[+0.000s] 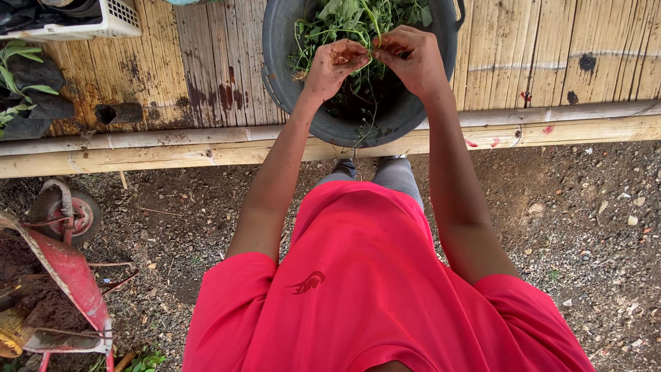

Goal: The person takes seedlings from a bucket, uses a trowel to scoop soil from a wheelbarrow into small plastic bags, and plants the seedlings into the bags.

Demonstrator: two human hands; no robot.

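At nine o'clock from the hands, a white plastic crate (pixel 103 17) sat on a bamboo-slat bench (pixel 551 62), with dark seedling bags (pixel 38 110) and a few green leaves just below it. Lower, near seven o'clock, a red wheelbarrow (pixel 65 275) stood on bare gravelly soil. Moving rightward, a round grey tub (pixel 275 62) rested at the bench's near edge, at twelve o'clock from the person in the red shirt. Over the tub, the left hand (pixel 334 65) was closed, soil-stained fingers pinched on a bundle of green seedlings (pixel 348 17). Immediately to its three o'clock, the right hand (pixel 413 62) was closed too, gripping the same stems (the exact finger hold could not be made out). Both hands met at the stem base, touching or nearly so. The seedlings' long axis ran from the hands toward twelve o'clock, leaves fanning away over the tub's far side, thin roots trailing toward six. Neither hand was nearer; both held them equally.
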